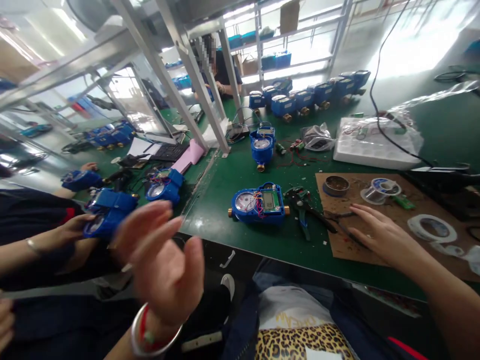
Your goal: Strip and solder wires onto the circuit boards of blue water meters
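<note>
Left hand point(165, 270): raised to the near left of the open blue meter point(245, 202), blurred, fingers loosely open, nothing visibly held. Meter: lies on the green worktop point(221, 172), display and wiring exposed. Pliers point(304, 222): just right of the meter. Right hand point(378, 232): farther right, palm down, fingers extended at dark handles point(352, 234) on the brown board point(341, 247); grip cannot be confirmed.

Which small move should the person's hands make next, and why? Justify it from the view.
Probably close the right hand around the dark-handled tool: its fingers already lie at the handles, spread rather than wrapped around them. The blue meter nearby lies with its wiring exposed, and the left hand is raised, open and empty.
</note>
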Motion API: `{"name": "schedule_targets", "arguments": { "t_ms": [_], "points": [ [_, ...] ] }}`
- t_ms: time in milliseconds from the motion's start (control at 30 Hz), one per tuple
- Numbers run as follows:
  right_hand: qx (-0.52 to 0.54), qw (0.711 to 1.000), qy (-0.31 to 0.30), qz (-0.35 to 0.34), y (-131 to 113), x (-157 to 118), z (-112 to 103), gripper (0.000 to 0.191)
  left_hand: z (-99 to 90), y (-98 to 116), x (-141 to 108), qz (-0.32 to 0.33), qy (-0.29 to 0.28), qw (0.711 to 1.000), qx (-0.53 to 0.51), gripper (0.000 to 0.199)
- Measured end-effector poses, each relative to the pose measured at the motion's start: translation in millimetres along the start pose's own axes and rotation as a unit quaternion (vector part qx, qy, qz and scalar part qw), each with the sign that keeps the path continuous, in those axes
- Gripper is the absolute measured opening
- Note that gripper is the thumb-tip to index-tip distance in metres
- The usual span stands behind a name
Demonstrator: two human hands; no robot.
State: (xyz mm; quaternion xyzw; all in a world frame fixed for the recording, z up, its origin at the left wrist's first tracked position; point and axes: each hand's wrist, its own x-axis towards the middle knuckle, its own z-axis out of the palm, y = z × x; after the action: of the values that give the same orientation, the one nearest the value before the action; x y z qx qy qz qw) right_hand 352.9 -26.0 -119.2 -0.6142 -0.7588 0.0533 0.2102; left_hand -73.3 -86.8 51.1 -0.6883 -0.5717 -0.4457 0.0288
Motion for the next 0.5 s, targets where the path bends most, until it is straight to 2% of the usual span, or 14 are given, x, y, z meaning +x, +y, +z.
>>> {"name": "schedule_targets", "arguments": {
  "t_ms": [67, 167, 267, 367, 500],
  "points": [
    [0.000, 1.000, 0.009, -0.002, -0.2, -1.3, 2.4, 0.055, 22.3, -2.0, 4.9, 0.026, -0.038, 0.999, -0.026, 0.029],
    [0.016, 1.000, 0.017, -0.013, -6.0, -3.2, 4.5, 0.052, 61.2, -12.3, 8.7, -0.030, -0.127, 0.990, -0.054, 0.026],
    [0.040, 0.999, 0.012, -0.021, -12.8, -5.5, 6.0, 0.049, 88.2, -18.7, 9.9, -0.063, -0.137, 0.986, -0.078, 0.020],
    [0.048, 0.998, 0.019, -0.022, -14.6, -7.7, 6.7, 0.047, 100.3, -17.8, 13.6, -0.075, -0.130, 0.984, -0.092, 0.012],
    [0.055, 0.998, 0.031, -0.010, -14.4, -10.1, 5.1, 0.046, 105.4, -14.2, 19.2, -0.095, -0.127, 0.981, -0.111, 0.004]
  ]
}}
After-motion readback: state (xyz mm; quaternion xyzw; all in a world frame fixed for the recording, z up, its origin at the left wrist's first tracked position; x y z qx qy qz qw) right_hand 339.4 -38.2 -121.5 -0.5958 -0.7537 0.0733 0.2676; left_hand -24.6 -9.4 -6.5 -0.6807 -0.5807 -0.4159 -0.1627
